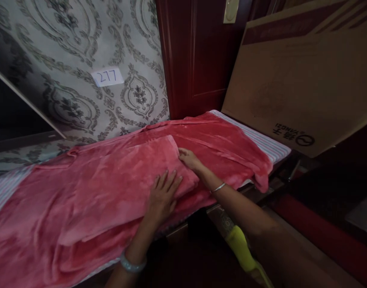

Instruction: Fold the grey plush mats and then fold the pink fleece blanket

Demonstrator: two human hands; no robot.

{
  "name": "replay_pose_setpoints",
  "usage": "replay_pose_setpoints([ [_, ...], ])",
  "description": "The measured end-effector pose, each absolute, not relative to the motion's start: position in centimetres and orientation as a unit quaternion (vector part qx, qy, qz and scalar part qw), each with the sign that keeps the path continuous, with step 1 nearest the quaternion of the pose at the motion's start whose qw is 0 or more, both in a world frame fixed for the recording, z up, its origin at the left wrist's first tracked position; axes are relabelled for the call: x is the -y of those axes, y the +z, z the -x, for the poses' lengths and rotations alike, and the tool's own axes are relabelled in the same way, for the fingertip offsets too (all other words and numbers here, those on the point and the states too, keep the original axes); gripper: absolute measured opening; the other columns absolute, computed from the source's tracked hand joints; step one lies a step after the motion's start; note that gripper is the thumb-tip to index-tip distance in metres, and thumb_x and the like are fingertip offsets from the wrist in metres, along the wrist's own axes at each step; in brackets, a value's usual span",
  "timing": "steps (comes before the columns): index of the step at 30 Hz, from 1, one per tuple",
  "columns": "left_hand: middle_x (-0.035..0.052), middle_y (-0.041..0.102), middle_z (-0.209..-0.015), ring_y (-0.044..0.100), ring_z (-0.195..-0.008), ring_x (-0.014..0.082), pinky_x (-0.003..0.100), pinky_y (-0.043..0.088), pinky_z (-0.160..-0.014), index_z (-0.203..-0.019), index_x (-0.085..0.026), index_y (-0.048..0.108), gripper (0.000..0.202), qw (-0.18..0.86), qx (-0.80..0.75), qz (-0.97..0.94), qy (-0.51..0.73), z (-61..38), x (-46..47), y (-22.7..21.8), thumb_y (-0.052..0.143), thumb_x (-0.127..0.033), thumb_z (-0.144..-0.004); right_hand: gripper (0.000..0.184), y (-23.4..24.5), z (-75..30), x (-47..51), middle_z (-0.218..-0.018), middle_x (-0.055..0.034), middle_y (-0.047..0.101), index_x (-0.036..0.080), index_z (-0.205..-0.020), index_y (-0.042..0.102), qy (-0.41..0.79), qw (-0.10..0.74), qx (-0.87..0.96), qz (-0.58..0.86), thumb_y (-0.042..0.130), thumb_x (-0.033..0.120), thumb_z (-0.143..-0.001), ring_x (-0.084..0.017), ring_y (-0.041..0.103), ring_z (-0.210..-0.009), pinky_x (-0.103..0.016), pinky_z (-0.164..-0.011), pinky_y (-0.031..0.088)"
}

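Observation:
A plush pink-red blanket (117, 180) is spread over a long narrow bed or bench, with one part folded over on top of the rest. My left hand (163, 196), a pale bangle at its wrist, lies flat on the folded part with its fingers spread. At the right end of that fold, my right hand (188, 159) pinches the blanket's edge between thumb and fingers. A thin silver bracelet (217, 188) circles the right wrist.
Striped bedding (258, 138) shows beyond the blanket. A large cardboard box (297, 80) leans at the right, beside a dark red door (198, 52). A paper marked 277 (107, 76) is on the patterned wall. A yellow-green item (241, 248) lies below.

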State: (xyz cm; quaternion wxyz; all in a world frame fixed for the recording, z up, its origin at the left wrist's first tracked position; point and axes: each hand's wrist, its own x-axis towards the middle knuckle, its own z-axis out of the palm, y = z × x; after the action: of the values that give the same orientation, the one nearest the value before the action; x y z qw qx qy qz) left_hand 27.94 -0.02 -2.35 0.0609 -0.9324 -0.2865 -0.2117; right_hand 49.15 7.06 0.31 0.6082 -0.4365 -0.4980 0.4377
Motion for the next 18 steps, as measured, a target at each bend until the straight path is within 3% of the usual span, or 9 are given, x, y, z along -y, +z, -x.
replay_pose_setpoints([
  [3, 0.012, 0.042, -0.16, 0.04, -0.147, 0.0337, 0.053, 0.032, -0.12, -0.155, -0.022, 0.043, 0.077, 0.039, 0.283, 0.935, -0.212, -27.8, 0.0, -2.0, 0.061, -0.014, -0.081, 0.037, -1.5, -50.2, -5.2, -0.094, -0.0022, 0.077, 0.023, -0.107, 0.073, 0.46, 0.618, 0.436, 0.465, 0.066, 0.03, -0.071, -0.021, 0.068, -0.088, -0.039, -0.088, 0.055],
  [7, 0.016, 0.04, -0.161, 0.043, -0.144, 0.0351, 0.053, 0.038, -0.115, -0.153, -0.02, 0.045, 0.065, 0.013, 0.286, 0.927, -0.243, -28.2, -0.1, -1.1, 0.06, -0.031, -0.091, 0.04, -2.7, -51.1, -1.9, -0.107, -0.0055, 0.076, 0.022, -0.11, 0.073, 0.45, 0.628, 0.414, 0.481, 0.068, 0.045, -0.078, -0.023, 0.068, -0.097, -0.043, -0.097, 0.051],
  [10, 0.0189, 0.032, -0.164, 0.035, -0.149, 0.0381, 0.057, 0.033, -0.118, -0.154, -0.019, 0.042, 0.07, 0.004, 0.301, 0.915, -0.269, -28.9, -0.1, -0.7, 0.063, -0.037, -0.09, 0.042, -2.8, -50.7, 0.6, -0.118, -0.0055, 0.073, 0.024, -0.115, 0.072, 0.377, 0.636, 0.461, 0.492, 0.068, 0.05, -0.082, -0.025, 0.064, -0.112, -0.043, -0.104, 0.048],
  [12, 0.019, 0.028, -0.166, 0.027, -0.153, 0.0388, 0.061, 0.027, -0.12, -0.155, -0.019, 0.041, 0.076, -0.017, 0.299, 0.916, -0.266, -29.4, -0.1, -1.0, 0.067, -0.037, -0.086, 0.044, -2.8, -49.8, 2.1, -0.115, -0.0051, 0.074, 0.025, -0.12, 0.071, 0.351, 0.629, 0.477, 0.504, 0.068, 0.05, -0.083, -0.025, 0.065, -0.109, -0.043, -0.101, 0.05],
  [14, 0.0183, 0.032, -0.165, 0.026, -0.153, 0.0376, 0.062, 0.023, -0.122, -0.155, -0.019, 0.042, 0.077, -0.064, 0.302, 0.913, -0.267, -29.9, -0.3, -1.5, 0.069, -0.033, -0.083, 0.046, -2.7, -48.4, 3.3, -0.115, -0.0054, 0.074, 0.025, -0.123, 0.07, 0.337, 0.636, 0.471, 0.51, 0.068, 0.049, -0.084, -0.026, 0.066, -0.108, -0.044, -0.101, 0.051],
  [18, 0.0164, 0.052, -0.152, 0.046, -0.143, 0.0331, 0.057, 0.03, -0.122, -0.146, -0.018, 0.053, 0.061, -0.252, 0.342, 0.823, -0.377, -30.1, -0.7, -2.3, 0.061, -0.034, -0.088, 0.044, -2.6, -45.1, 4.7, -0.132, -0.0068, 0.068, 0.026, -0.126, 0.069, 0.315, 0.673, 0.468, 0.479, 0.064, 0.049, -0.089, -0.026, 0.06, -0.125, -0.044, -0.111, 0.045],
])
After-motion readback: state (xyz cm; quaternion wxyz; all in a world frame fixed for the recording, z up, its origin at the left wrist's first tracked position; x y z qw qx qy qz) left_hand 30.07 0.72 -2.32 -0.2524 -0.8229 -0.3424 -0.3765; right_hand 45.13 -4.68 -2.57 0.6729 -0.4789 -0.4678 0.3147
